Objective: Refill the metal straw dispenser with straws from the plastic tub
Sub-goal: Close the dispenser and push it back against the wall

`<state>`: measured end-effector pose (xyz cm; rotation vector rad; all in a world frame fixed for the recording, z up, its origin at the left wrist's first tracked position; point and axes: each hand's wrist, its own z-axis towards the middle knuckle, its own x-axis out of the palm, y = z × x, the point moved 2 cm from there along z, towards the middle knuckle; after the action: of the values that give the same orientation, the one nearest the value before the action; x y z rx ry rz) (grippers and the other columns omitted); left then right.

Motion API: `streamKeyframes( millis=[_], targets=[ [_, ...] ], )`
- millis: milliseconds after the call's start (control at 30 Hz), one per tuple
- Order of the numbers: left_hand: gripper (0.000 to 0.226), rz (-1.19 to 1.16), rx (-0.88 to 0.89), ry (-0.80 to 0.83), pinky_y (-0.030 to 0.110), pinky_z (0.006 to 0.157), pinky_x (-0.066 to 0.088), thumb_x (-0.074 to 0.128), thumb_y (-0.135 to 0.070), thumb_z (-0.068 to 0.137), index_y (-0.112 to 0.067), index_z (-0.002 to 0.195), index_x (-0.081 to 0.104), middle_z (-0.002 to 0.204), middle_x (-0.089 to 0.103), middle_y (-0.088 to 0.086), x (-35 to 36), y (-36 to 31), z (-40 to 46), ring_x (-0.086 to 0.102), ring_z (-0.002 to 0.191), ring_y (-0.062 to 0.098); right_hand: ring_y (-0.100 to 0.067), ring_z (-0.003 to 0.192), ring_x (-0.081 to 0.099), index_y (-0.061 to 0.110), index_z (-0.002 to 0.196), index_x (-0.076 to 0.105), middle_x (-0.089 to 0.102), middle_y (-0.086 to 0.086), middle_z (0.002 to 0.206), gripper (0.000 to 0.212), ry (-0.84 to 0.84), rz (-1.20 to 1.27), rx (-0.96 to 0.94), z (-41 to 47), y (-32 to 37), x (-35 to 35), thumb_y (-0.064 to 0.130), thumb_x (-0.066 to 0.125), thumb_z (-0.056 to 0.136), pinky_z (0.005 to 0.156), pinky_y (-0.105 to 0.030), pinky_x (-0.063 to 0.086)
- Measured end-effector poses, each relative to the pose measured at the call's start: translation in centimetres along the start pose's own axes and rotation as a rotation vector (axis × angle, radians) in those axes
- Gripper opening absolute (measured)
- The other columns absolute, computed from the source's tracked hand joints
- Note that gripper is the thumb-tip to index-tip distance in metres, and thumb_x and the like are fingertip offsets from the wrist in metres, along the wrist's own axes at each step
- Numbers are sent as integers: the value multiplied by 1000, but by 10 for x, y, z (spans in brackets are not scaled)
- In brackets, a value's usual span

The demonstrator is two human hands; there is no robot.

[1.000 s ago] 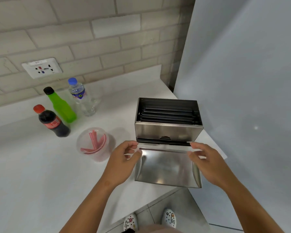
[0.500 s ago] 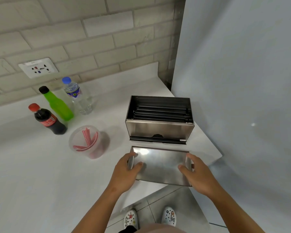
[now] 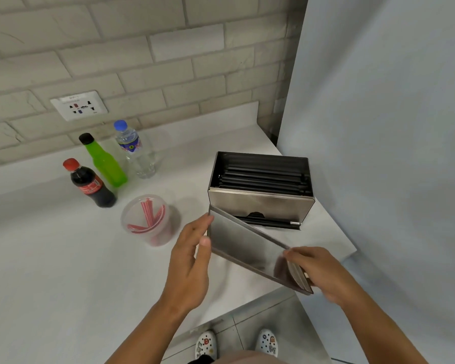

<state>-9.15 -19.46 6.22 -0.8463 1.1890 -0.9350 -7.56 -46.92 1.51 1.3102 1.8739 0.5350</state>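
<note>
- A white counter is seen below a grey brick wall; a plain grey panel rises at the right, just behind the dispenser.
- The fingers of the left hand are curled narrowly around the left end of a metal lid, with the thumb laid on its near edge.
- The right hand is closed on the lid's right end; the fingertips are blurred, so the exact grip cannot be told.
- The lid is held tilted, left end higher, just in front of the dispenser and above the counter edge.
- The dispenser stands open-topped on the counter near the right corner; black straws are stacked lengthwise inside, and one is seen in the slot at its base.
- The tub stands left of the dispenser, apart from it and close to the left hand; red straws are leaning inside.
- Further left of the dispenser, behind the tub, three bottles are grouped: a cola bottle, a green bottle and a water bottle.
- A socket is set in the wall above the bottles.
- Below the counter edge, in front of the dispenser, patterned white shoes are seen on a tiled floor.
</note>
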Motion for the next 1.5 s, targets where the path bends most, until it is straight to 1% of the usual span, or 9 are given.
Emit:
streamKeyframes(
  millis=[167,300,467,633,767,900,1167,1333,1500],
  targets=[
    [62,80,171,167,13,121,20,54,-47,97,-37,153,29,169,20,-4,-4,-5,12,17,157,8,-22,83,73,13,96,84,81,-7,91,35,119,97,-2,-7,13,1,44,67,94,73,-33,53],
    [65,14,179,51,24,117,34,67,-42,90,-36,147,35,152,42,-12,-18,-4,36,41,143,10,-28,90,74,7,96,84,80,-13,94,44,127,265,-36,-18,29,-6,46,63,96,76,-38,59],
    [60,-82,83,-160,39,106,49,72,-43,86,-19,137,51,127,61,0,-27,-8,59,60,120,23,-35,107,76,12,130,63,76,-22,116,58,26,500,-103,-32,48,-20,55,56,91,91,-52,59],
    [47,-231,-9,-255,33,96,56,77,-29,87,-19,128,58,115,69,-6,-29,-25,79,68,106,15,-25,112,75,26,129,60,77,-12,119,50,19,513,-264,-57,76,-31,55,49,90,100,-50,54],
    [37,-216,-87,-280,19,80,56,76,-30,90,-23,124,62,106,71,-11,-28,-30,94,67,89,-1,12,100,69,55,118,65,78,21,103,36,-99,85,-463,-69,94,-32,24,54,104,94,-19,49],
    [29,-170,-160,-210,14,70,50,70,-42,94,-26,118,68,96,73,-12,-23,-28,107,67,79,-4,30,93,55,47,133,59,66,15,118,35,-301,-71,-517,-61,105,-33,27,55,104,71,8,39],
    [55,-56,-225,-160,22,84,50,67,-38,96,-27,145,47,117,68,-9,-17,-25,126,66,95,2,-6,76,66,34,119,66,73,4,85,23,-405,87,-625,-30,128,-50,23,52,105,75,-14,51],
    [41,62,-204,-77,28,86,52,68,-39,94,-23,131,64,106,73,-9,-9,-21,141,68,95,10,-21,69,48,2,93,64,58,-33,90,29,-443,98,-589,-6,140,-59,27,52,103,64,-31,38],
    [20,119,-223,-7,24,72,51,64,-41,95,-24,101,73,88,75,-5,2,-14,155,71,83,15,-14,59,42,7,77,55,46,-13,68,43,-444,37,-511,17,149,-63,41,51,102,63,-32,37]
  ],
)
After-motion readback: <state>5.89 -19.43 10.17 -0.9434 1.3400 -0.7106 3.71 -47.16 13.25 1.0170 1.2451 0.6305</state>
